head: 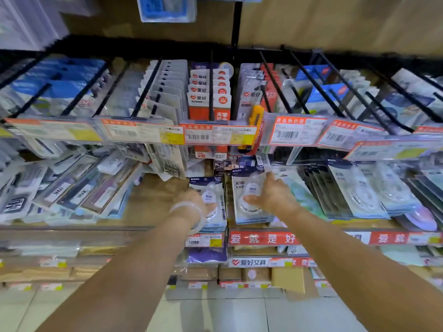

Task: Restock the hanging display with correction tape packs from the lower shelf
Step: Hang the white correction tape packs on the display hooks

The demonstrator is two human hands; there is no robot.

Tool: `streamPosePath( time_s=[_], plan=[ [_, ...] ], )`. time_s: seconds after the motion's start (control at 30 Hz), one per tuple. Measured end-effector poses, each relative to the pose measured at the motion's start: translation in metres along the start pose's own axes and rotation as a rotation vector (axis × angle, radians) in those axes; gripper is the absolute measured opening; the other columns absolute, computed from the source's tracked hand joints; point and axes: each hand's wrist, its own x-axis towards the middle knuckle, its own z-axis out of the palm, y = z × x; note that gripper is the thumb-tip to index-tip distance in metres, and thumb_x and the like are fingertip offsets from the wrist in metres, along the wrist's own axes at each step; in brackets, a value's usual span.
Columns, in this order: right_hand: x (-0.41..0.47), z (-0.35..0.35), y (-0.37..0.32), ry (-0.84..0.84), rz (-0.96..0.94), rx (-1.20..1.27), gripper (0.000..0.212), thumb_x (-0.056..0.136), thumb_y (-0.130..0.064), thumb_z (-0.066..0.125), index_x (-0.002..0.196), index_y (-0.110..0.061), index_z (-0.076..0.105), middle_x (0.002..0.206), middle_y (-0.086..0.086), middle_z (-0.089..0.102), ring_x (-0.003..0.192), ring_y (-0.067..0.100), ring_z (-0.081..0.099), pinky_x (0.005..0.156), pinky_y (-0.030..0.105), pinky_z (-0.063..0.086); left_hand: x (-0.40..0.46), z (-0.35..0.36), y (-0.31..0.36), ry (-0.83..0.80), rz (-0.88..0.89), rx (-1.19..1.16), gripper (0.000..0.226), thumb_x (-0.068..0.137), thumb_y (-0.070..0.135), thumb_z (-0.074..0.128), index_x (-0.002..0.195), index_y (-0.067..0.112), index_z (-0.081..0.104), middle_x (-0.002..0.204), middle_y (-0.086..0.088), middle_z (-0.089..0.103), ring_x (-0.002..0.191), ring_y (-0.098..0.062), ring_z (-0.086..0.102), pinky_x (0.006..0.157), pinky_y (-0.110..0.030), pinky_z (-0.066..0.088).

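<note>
Two stacks of correction tape packs lie on the lower shelf (153,192) under the hanging display. My left hand (191,202), with a pale bangle on the wrist, grips the left stack of packs (212,188), thumb on top. My right hand (273,195) rests on the right stack of packs (247,195), thumb across the clear blister and fingers reaching over its right edge. The hanging display (215,92) above holds rows of carded packs on black pegs, with price tags (215,135) along the front.
Ink refill packs (72,188) lie in a heap on the shelf at the left. More tape packs (359,190) lie at the right. A yellow cutter (255,116) hangs in the display's middle. Lower shelves with red label strips (263,238) and a tiled floor (215,315) are below.
</note>
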Motion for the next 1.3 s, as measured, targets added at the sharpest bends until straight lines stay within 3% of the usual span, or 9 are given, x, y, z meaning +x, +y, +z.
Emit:
streamPosePath(
  time_s=[0.33,0.47,0.57,0.67,0.77,0.83,0.97,1.1,1.3],
  plan=[
    [0.005,-0.003,-0.005,-0.09,0.176,0.239,0.09,0.076,-0.046,0.073,0.138,-0.001,0.026,0.121,0.011,0.058,0.083,0.02,0.052,0.065,0.027,0.04,0.01,-0.006,-0.003,-0.119,-0.168,-0.483,0.042,0.075,0.035,0.077,0.094,0.005,0.054,0.066,-0.004,0.053,0.054,-0.015,0.052,0.051,-0.026,0.041],
    [0.005,-0.005,-0.003,-0.123,0.214,0.303,0.086,0.076,-0.04,0.076,0.136,0.002,0.031,0.127,0.013,0.055,0.108,0.025,0.058,0.073,0.029,0.043,0.007,0.003,-0.008,-0.115,-0.201,-0.636,0.055,0.076,0.027,0.078,0.115,-0.003,0.054,0.073,-0.008,0.053,0.068,-0.021,0.054,0.07,-0.029,0.042],
    [0.002,-0.007,-0.004,-0.122,0.229,0.359,0.085,0.078,-0.034,0.075,0.137,0.002,0.027,0.128,0.014,0.054,0.116,0.027,0.055,0.084,0.032,0.045,0.002,0.005,-0.012,-0.151,-0.222,-0.643,0.06,0.077,0.028,0.076,0.121,-0.003,0.049,0.073,-0.009,0.055,0.062,-0.021,0.052,0.066,-0.03,0.043],
    [-0.004,-0.009,-0.005,-0.118,0.217,0.474,0.081,0.08,-0.025,0.074,0.138,0.001,0.024,0.13,0.015,0.051,0.12,0.029,0.052,0.092,0.034,0.045,-0.007,0.003,-0.016,-0.179,-0.225,-0.648,0.065,0.079,0.033,0.073,0.129,0.0,0.048,0.114,-0.016,0.062,0.083,-0.025,0.057,0.075,-0.032,0.044],
    [-0.014,-0.008,-0.004,-0.11,0.176,0.609,0.076,0.082,-0.019,0.072,0.138,-0.001,0.025,0.132,0.015,0.049,0.119,0.029,0.051,0.099,0.037,0.046,-0.018,0.002,-0.018,-0.188,-0.193,-0.619,0.061,0.082,0.036,0.069,0.128,-0.001,0.051,0.101,-0.011,0.06,0.079,-0.021,0.057,0.071,-0.029,0.046],
    [-0.024,-0.008,-0.004,-0.127,0.154,0.665,0.07,0.082,-0.017,0.072,0.136,-0.002,0.031,0.127,0.015,0.052,0.104,0.024,0.052,0.082,0.034,0.05,-0.027,0.001,-0.018,-0.205,-0.176,-0.647,0.057,0.085,0.029,0.068,0.128,-0.003,0.049,0.111,-0.012,0.061,0.072,-0.017,0.054,0.063,-0.026,0.045],
    [-0.045,-0.007,0.0,-0.138,0.136,0.728,0.069,0.08,-0.018,0.075,0.133,-0.002,0.034,0.094,0.006,0.054,0.064,0.01,0.042,0.05,0.02,0.034,-0.05,0.003,-0.018,-0.192,-0.134,-0.646,0.051,0.092,0.03,0.058,0.128,-0.004,0.048,0.127,-0.013,0.054,0.102,-0.025,0.055,0.086,-0.029,0.042],
    [-0.065,-0.004,0.008,-0.094,0.064,0.793,0.081,0.08,-0.018,0.075,0.142,-0.006,0.024,0.129,0.013,0.052,0.078,0.013,0.048,0.049,0.017,0.033,-0.069,0.008,-0.024,-0.125,-0.136,-0.737,0.059,0.085,0.035,0.067,0.125,-0.006,0.052,0.121,-0.014,0.06,0.095,-0.026,0.057,0.085,-0.03,0.044],
    [-0.107,-0.017,0.019,-0.088,-0.021,0.803,0.061,0.082,-0.022,0.072,0.128,-0.005,0.034,0.082,-0.002,0.049,0.062,0.006,0.045,0.042,0.018,0.034,-0.114,0.014,-0.03,-0.106,-0.098,-0.877,0.06,0.086,0.032,0.066,0.131,-0.003,0.047,0.12,-0.013,0.058,0.097,-0.023,0.056,0.087,-0.029,0.039]
  ],
)
